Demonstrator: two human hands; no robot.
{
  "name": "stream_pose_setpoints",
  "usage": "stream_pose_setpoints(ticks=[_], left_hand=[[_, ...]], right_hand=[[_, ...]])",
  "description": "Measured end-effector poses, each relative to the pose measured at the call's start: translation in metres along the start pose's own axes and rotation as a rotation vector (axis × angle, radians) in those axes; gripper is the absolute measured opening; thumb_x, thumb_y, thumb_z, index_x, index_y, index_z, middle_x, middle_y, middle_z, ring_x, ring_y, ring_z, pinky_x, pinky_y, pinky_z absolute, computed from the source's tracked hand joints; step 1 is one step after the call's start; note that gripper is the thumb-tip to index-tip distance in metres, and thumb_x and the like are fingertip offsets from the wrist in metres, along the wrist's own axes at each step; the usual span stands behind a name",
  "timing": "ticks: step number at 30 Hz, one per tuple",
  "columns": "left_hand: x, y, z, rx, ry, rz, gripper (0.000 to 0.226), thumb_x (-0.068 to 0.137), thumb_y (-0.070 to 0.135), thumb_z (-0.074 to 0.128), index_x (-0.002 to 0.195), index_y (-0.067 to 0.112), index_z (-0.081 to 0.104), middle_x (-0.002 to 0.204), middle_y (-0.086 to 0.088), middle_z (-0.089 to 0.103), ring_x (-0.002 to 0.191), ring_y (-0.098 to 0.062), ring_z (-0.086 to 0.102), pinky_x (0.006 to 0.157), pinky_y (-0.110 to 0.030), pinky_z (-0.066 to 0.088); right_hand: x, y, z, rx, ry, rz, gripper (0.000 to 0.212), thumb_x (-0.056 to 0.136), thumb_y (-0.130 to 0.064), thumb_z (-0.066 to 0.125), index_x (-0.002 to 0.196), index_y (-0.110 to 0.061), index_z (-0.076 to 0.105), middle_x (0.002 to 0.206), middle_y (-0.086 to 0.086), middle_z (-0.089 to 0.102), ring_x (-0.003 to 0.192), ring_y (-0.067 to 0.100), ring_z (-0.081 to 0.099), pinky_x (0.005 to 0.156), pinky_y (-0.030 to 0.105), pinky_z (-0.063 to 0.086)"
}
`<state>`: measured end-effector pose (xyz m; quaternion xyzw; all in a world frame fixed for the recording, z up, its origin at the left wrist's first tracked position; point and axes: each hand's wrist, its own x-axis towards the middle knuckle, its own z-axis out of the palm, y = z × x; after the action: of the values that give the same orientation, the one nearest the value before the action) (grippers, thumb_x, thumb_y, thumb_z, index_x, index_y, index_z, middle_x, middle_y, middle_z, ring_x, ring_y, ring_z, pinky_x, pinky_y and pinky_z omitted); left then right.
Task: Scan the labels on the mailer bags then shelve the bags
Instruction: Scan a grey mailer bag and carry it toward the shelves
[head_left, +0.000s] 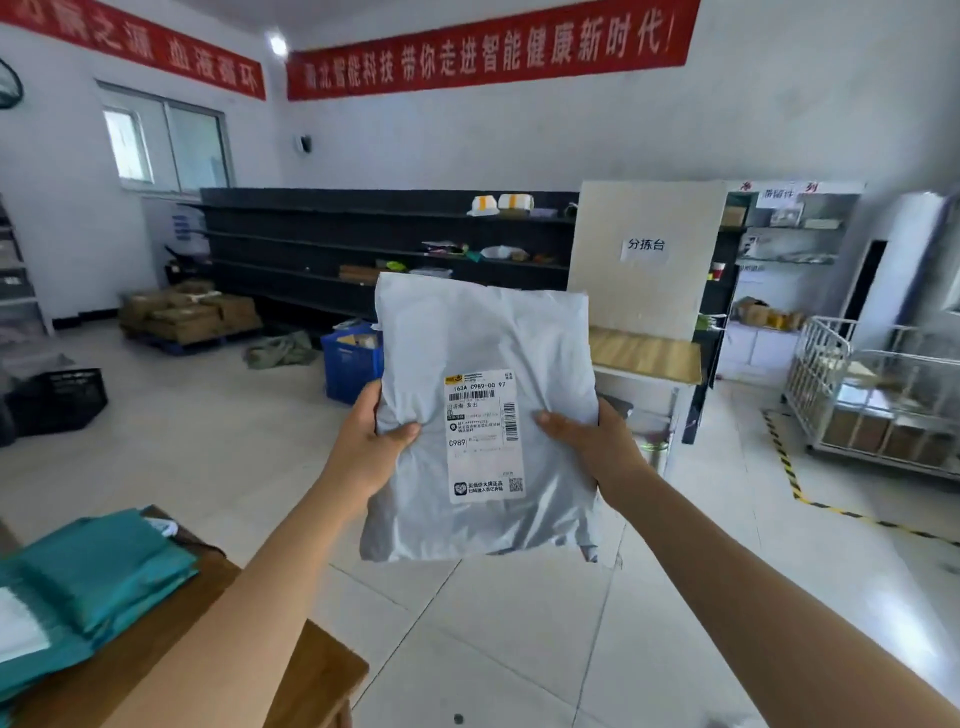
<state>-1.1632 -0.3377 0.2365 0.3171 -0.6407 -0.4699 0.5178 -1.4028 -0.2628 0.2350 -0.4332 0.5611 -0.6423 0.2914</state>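
Note:
I hold a grey mailer bag (478, 343) upright in front of me, its white shipping label (484, 435) facing the camera. My left hand (371, 447) grips the bag's left edge, thumb on the front. My right hand (592, 441) grips the right edge, thumb pressed beside the label. Several teal mailer bags (93, 577) lie stacked on a wooden table (311, 680) at the lower left. Long dark shelves (322, 244) run along the far wall, with a few parcels on them.
A blue crate (349, 364) stands on the floor behind the bag. A sorting desk (644, 353) with a white board stands at the right. Cardboard boxes (187, 314) sit on a pallet at the left. A black crate (57, 397) and a wire cage trolley (878, 395) flank the tiled floor.

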Motion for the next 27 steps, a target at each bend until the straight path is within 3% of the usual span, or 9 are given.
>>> stream_pose_setpoints(ticks=[2,5,9,13,16,22,27], left_hand=[[0.046,-0.011,0.013,-0.011,0.008,0.023,0.045,0.083,-0.005,0.062,0.097,0.038,0.054,0.098,0.013,0.065,0.092,-0.008,0.061,0.078,-0.024,0.047],[0.127,-0.021,0.024,-0.029,0.006,0.069,0.05,0.084,-0.004,0.062,0.098,0.043,0.052,0.104,0.012,0.064,0.099,-0.014,0.061,0.089,-0.033,0.047],[0.228,-0.028,0.037,-0.014,0.034,0.135,0.049,0.083,-0.003,0.063,0.098,0.043,0.051,0.101,0.017,0.063,0.094,-0.005,0.061,0.087,-0.029,0.047],[0.317,-0.044,0.042,-0.024,0.062,0.162,0.044,0.084,-0.005,0.061,0.106,0.033,0.053,0.101,0.015,0.063,0.093,-0.003,0.061,0.081,-0.023,0.047],[0.378,-0.067,0.036,0.005,0.102,0.177,0.046,0.084,-0.006,0.061,0.101,0.036,0.054,0.101,0.013,0.064,0.091,-0.002,0.061,0.078,-0.021,0.047],[0.49,-0.113,-0.012,0.119,0.298,0.182,0.051,0.082,-0.008,0.062,0.126,0.017,0.05,0.107,0.007,0.063,0.096,-0.008,0.06,0.084,-0.023,0.047],[0.559,-0.127,-0.083,0.212,0.54,0.123,0.049,0.082,-0.008,0.062,0.124,0.016,0.051,0.116,-0.005,0.062,0.106,-0.019,0.059,0.09,-0.03,0.05]], right_hand=[[0.056,0.003,-0.003,0.004,-0.021,-0.004,0.054,0.063,-0.026,0.088,0.109,-0.007,0.068,0.103,0.009,0.075,0.091,0.026,0.071,0.086,0.043,0.057],[0.139,0.0,0.002,0.012,-0.033,-0.054,0.067,0.052,-0.037,0.092,0.108,-0.011,0.068,0.102,0.007,0.076,0.093,0.027,0.072,0.086,0.045,0.057],[0.241,-0.009,0.011,0.029,-0.052,-0.097,0.037,0.07,-0.015,0.084,0.103,-0.011,0.068,0.102,0.01,0.074,0.092,0.027,0.072,0.083,0.039,0.058],[0.339,-0.003,0.028,0.003,-0.062,-0.128,0.056,0.066,-0.025,0.087,0.114,-0.007,0.063,0.105,0.008,0.074,0.091,0.023,0.072,0.08,0.037,0.059],[0.408,0.012,0.052,0.026,-0.101,-0.125,0.057,0.067,-0.027,0.086,0.114,-0.009,0.061,0.105,0.006,0.073,0.09,0.022,0.071,0.079,0.036,0.058],[0.554,0.047,0.142,0.081,-0.286,-0.135,0.056,0.069,-0.027,0.085,0.116,-0.01,0.06,0.109,0.005,0.071,0.096,0.024,0.069,0.083,0.04,0.057],[0.657,0.044,0.26,0.115,-0.519,-0.152,0.053,0.072,-0.027,0.083,0.115,-0.013,0.057,0.105,0.0,0.068,0.094,0.021,0.066,0.079,0.035,0.054]])
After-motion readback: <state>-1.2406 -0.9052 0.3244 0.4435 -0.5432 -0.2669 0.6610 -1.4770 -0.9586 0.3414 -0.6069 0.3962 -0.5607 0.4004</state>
